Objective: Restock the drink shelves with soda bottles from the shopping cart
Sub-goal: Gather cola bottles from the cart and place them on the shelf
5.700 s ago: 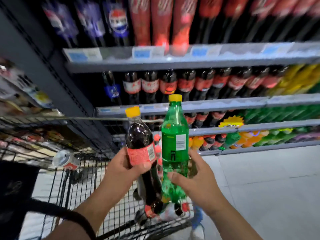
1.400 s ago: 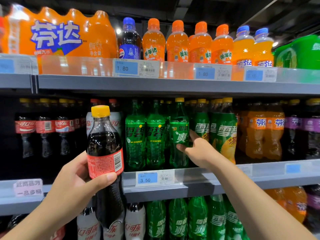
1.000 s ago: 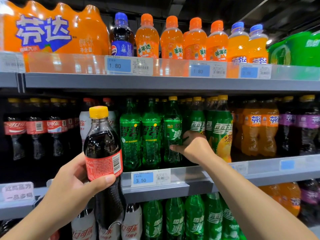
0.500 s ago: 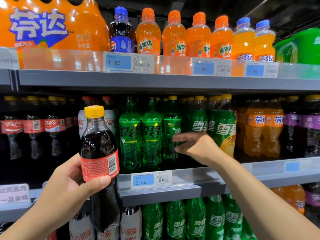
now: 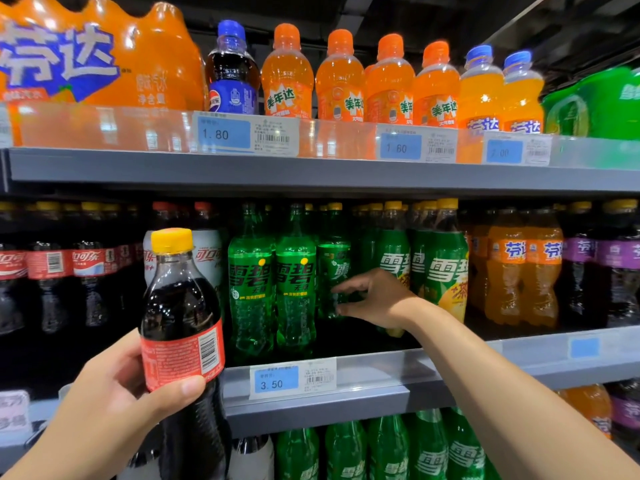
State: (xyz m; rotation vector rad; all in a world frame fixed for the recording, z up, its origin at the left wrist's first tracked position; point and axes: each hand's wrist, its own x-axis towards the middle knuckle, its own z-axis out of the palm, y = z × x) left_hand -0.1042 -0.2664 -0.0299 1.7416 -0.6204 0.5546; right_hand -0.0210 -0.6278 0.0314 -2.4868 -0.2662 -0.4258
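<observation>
My left hand (image 5: 114, 407) grips a dark cola bottle (image 5: 180, 327) with a yellow cap and red label, held upright in front of the middle shelf (image 5: 381, 379). My right hand (image 5: 377, 299) reaches into that shelf. Its fingertips and thumb pinch the waist of a green soda bottle (image 5: 332, 268), which stands set back behind the front row of green bottles (image 5: 273, 282). The shopping cart is out of view.
Cola bottles (image 5: 48, 271) fill the middle shelf's left side, with orange and purple sodas (image 5: 526, 268) on the right. Small orange bottles (image 5: 339, 77) and a large orange pack (image 5: 86, 60) line the top shelf. More green bottles (image 5: 381, 448) stand below. A dark gap lies in front of the held green bottle.
I went from the cart to the shelves with both bottles. The green bottle now stands in the shelf; in the last second my right hand pushed it further back.
</observation>
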